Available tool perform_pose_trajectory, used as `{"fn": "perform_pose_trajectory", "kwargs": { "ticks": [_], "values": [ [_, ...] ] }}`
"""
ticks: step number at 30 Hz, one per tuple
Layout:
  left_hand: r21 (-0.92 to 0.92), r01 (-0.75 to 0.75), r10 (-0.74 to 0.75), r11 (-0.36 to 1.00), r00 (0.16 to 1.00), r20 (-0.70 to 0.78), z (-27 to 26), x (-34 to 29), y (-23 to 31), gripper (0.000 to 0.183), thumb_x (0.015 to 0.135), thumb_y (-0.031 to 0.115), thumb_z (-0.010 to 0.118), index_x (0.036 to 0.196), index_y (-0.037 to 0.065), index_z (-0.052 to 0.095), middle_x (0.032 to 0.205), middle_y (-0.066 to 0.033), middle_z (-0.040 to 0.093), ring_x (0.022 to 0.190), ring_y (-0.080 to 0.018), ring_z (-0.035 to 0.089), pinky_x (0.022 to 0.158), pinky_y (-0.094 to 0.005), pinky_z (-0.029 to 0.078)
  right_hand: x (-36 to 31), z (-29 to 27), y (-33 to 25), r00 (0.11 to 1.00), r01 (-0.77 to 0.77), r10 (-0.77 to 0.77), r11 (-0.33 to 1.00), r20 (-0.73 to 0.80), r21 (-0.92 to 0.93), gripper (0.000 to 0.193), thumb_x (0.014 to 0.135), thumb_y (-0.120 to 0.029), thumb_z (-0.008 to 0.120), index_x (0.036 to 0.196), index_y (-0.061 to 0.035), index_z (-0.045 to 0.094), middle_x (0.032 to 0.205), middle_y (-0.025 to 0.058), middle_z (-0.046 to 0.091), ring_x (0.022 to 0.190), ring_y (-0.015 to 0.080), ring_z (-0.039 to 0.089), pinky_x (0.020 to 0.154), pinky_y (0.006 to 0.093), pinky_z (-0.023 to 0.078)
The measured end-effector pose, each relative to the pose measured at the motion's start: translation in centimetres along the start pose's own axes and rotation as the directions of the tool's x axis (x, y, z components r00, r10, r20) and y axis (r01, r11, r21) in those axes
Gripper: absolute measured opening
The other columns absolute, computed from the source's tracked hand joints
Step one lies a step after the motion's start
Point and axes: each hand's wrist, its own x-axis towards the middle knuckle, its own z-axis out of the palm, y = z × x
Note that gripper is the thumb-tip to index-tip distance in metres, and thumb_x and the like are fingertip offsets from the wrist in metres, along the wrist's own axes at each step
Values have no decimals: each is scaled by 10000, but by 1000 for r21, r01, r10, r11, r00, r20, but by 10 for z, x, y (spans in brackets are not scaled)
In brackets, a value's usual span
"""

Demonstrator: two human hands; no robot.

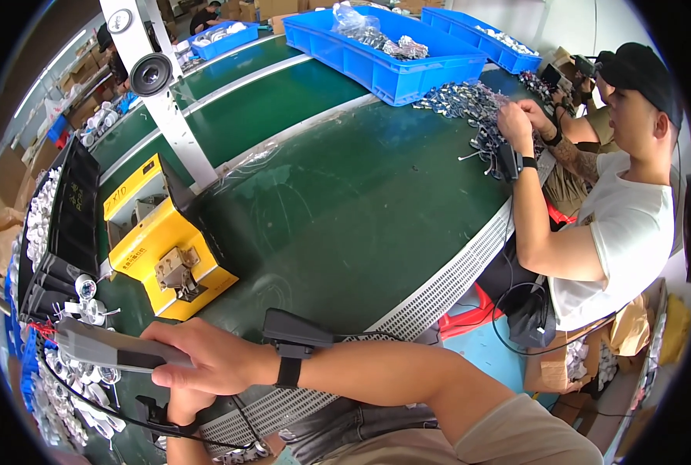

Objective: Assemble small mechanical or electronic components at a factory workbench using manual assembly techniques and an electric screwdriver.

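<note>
My right hand point(210, 358) reaches across to the left and is closed around a long grey hand-held tool point(117, 345) with a squared body. The tool's far end is next to some thin red wires point(43, 328) and lies over a pile of small white parts with cables point(82, 387). Below my right hand is my left hand point(189, 401); its fingers are hidden behind the right hand and the tool. Beyond the tool, on the green work surface, stands a yellow machine point(171, 256) with a metal mechanism on its front.
A black bin point(70, 205) of white parts stands at left. A white post point(167, 116) rises behind the machine. Farther back sits a large blue crate point(384, 66) beside a heap of cabled parts point(469, 108). At right, a co-worker point(620, 209) handles parts. A perforated metal strip point(431, 275) edges the bench.
</note>
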Motion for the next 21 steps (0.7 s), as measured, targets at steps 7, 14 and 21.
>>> {"fn": "perform_pose_trajectory", "kwargs": {
  "ticks": [7, 14, 21],
  "values": [
    [-33, -22, 23, 999, 999, 26, 1, 5, 5, 473, 790, 47, 693, 1224, 3, 509, 1197, -108, 547, 1117, -247, 526, 933, -382, 446, -1, -3, 1, 999, -35, 35, 999, 35, -6, 550, 933, -533, 505, 1079, -3, 527, 781, 113, 602, 718, 278, 604, 642, 343, 453],
    [-7, -15, 15, 1000, 999, -28, 6, 10, 15, 490, 805, 57, 691, 1254, 5, 503, 1222, -108, 548, 1140, -245, 524, 949, -371, 435, 2, -4, 0, 992, -122, 120, 991, 45, 50, 586, 961, -573, 408, 1039, -4, 528, 760, 104, 580, 710, 257, 595, 645, 333, 450],
    [15, -9, 8, 1000, 1000, 27, 3, 8, 14, 524, 812, 60, 694, 1289, 7, 483, 1250, -105, 535, 1159, -229, 512, 965, -367, 426, 2, 3, 5, 997, -53, 60, 991, -55, 127, 640, 936, -641, 406, 1008, -17, 532, 735, 80, 558, 688, 209, 566, 638, 315, 437]
  ]
}}
